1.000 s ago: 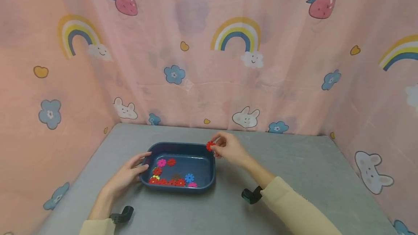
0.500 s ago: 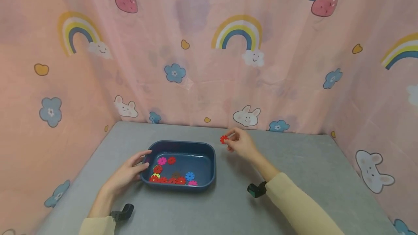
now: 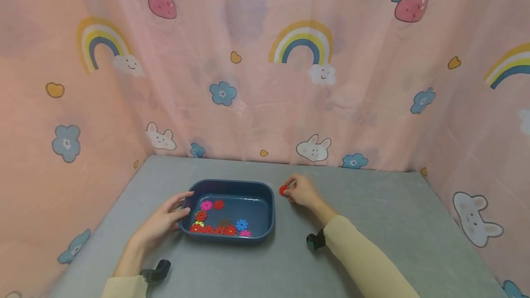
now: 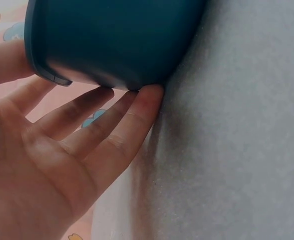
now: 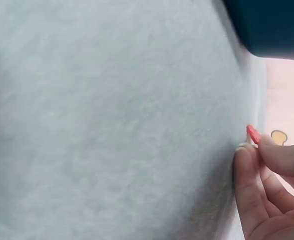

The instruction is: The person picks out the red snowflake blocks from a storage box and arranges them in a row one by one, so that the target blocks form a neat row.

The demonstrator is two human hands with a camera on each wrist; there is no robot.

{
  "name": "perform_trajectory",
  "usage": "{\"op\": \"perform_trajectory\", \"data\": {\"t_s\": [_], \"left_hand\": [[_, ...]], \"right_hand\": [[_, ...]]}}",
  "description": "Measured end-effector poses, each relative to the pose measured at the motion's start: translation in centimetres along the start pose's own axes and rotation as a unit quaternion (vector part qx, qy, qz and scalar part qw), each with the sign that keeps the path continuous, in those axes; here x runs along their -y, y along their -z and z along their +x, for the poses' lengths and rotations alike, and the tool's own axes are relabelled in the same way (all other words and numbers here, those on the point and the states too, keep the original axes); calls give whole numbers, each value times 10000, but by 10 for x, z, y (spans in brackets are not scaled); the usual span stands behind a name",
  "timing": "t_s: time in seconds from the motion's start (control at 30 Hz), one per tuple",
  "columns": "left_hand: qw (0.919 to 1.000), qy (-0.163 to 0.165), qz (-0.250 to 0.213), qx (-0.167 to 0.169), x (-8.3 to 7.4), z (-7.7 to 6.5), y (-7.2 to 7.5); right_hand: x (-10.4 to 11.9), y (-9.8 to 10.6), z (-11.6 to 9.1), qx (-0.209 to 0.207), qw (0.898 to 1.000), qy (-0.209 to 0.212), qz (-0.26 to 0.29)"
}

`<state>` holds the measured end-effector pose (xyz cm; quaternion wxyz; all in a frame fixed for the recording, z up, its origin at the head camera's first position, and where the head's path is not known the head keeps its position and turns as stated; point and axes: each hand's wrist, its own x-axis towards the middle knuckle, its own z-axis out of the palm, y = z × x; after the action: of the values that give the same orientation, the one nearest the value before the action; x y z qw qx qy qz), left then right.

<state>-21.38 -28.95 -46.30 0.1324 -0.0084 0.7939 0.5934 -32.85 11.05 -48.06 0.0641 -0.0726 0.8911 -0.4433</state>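
A dark blue rectangular plastic bin stands on the grey table in the head view. My left hand grips its left end, with a thumb and a finger over the rim. In the left wrist view the other fingers press against the bin's outer wall. Right of the bin, my right hand pinches a red notched snowflake disc between thumb and fingertips, low by the tabletop. The right wrist view shows that disc edge-on. Several loose snowflake discs, red, pink, blue, yellow and brown, lie inside the bin.
The grey tabletop spreads around the bin. A pink printed curtain hangs along the back and both sides. Each wrist wears a small black camera mount, the left one close to the table.
The right hand has carried the red snowflake disc from above the bin's right rim out to the right, then lowered it to the tabletop. The left hand has stayed on the bin.
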Motion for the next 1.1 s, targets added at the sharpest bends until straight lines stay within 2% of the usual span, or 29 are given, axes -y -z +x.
{"op": "perform_trajectory", "data": {"t_s": [0.2,0.43,0.67,0.93,1.1], "left_hand": [[10000,66,-41,-61,2,0,0],[9999,70,-135,-34,2,2,-1],[9997,50,-239,6,1,1,-2],[9996,48,-291,47,1,2,0],[9998,36,-197,56,-1,2,0]], "right_hand": [[6,1,-1,61,9995,34,-309],[11,18,-3,149,9991,133,-370],[39,31,-23,82,9980,506,-369],[74,27,-47,138,9929,1020,-597],[87,23,-55,353,9907,1184,-578]]}}
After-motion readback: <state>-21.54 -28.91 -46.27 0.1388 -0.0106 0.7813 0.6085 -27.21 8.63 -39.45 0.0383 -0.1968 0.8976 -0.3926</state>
